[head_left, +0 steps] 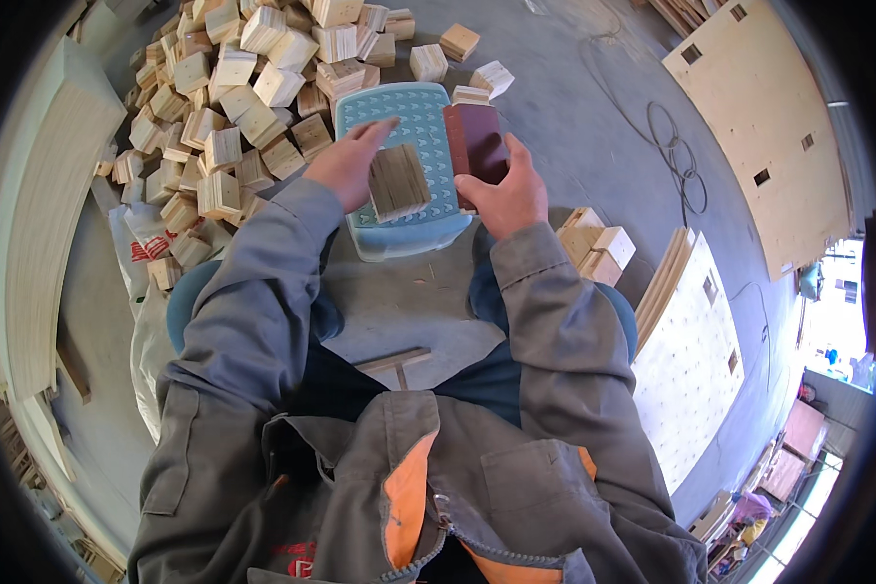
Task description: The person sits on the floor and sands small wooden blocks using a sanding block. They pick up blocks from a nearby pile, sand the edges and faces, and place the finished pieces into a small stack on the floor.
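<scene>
A square plywood block with layered grain is over the near half of a light-blue plastic step stool. My left hand is at the block's left side, closed on it. Its fingers reach along the block's far edge, slightly blurred, and the thumb is hidden. To the right, my right hand grips a dark red rectangular block with small dots along its left edge. The thumb lies on the near end and the fingers wrap round the right side. A gap separates the two blocks.
A large pile of wooden blocks lies beyond the stool and to its left. More blocks sit by my right knee. Perforated plywood sheets are at the right, with a cable on the floor. A panel stack stands at far left.
</scene>
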Tool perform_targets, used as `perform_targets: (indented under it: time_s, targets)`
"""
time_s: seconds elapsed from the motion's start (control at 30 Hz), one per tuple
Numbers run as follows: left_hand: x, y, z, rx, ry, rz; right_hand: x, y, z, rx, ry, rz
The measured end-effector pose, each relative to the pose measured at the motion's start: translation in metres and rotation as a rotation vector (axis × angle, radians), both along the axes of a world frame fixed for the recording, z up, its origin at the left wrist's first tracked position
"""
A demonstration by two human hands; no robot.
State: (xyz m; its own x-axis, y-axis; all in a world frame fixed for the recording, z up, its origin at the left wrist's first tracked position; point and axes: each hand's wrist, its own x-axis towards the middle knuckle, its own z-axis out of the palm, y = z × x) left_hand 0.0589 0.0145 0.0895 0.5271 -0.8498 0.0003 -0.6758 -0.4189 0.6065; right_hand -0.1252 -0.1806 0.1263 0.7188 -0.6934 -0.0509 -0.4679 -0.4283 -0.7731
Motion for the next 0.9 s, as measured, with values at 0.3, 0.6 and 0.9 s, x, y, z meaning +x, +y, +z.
perform_targets:
  time_s: [0.3,0.6,0.9]
  targets:
    - [0.005,0.048,-0.032,0.138,0.171,0.111,0.006,0.005,0.004,0.006,-0.074,0.059]
    - [-0.038,0.044,-0.099,-0.34,0.348,0.264,0.015,0.045,-0.002,-0.151,0.162,0.299]
    - [-0.052,0.021,-0.094,-0.425,0.316,0.354,-0.004,0.044,-0.012,-0.322,0.121,0.398]
